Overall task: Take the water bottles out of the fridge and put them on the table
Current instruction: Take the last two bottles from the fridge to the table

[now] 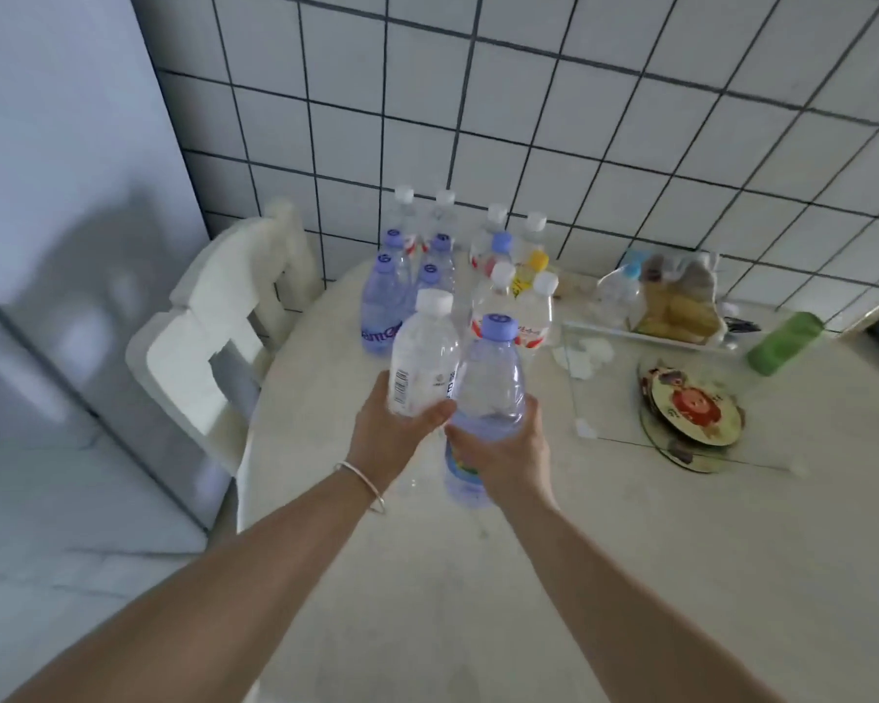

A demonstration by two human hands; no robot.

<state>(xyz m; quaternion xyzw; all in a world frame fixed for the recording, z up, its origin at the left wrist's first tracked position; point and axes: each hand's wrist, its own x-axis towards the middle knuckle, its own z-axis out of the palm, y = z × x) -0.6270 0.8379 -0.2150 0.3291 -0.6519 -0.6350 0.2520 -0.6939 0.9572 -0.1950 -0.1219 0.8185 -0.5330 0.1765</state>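
Note:
My left hand [394, 438] grips a clear water bottle with a white cap [422, 357] around its lower half. My right hand [508, 454] grips a blue-tinted bottle with a pale blue cap [490, 383]. Both bottles are upright, side by side, held over the round white table [478, 575]. Just beyond them, at the table's far edge, stands a cluster of several bottles [458, 276]: blue-capped ones on the left, white-capped ones with red labels on the right, and one with a yellow cap. The fridge is out of view.
A white chair [214, 337] stands left of the table against the tiled wall. On the right of the table lie a tray with bagged food [676, 307], a green cylinder on its side [785, 342], round decorated coasters [691, 413] and a glass pane.

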